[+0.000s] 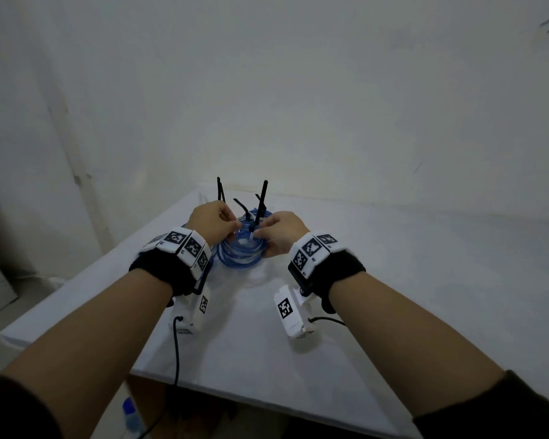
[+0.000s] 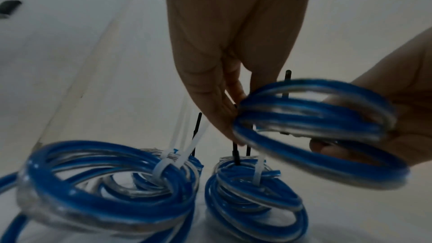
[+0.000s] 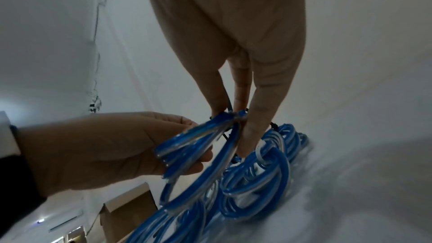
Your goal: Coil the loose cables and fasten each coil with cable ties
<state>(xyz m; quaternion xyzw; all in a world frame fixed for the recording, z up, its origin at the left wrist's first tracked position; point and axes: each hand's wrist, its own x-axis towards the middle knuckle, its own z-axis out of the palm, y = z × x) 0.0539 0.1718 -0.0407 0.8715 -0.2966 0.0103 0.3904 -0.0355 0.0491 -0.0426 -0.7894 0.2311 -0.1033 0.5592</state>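
Note:
A coil of blue and clear cable point(image 1: 241, 253) point(image 2: 315, 117) point(image 3: 198, 145) hangs just above the white table point(image 1: 393, 280), held between both hands. My left hand point(image 1: 233, 224) point(image 2: 230, 117) point(image 3: 117, 145) pinches its left side. My right hand point(image 1: 260, 231) point(image 3: 233, 115) point(image 2: 397, 117) pinches the other side, where a black cable tie point(image 1: 261, 201) point(image 3: 229, 104) sticks up past the fingers. Whether this tie is closed round the coil is hidden.
Two bound coils lie on the table under the hands, one point(image 2: 105, 191) with a white tie point(image 2: 163, 167), the other point(image 2: 252, 191) with white and black ties. A blue-capped bottle point(image 1: 130, 413) and a cardboard box point(image 3: 131, 204) sit below the table's left edge.

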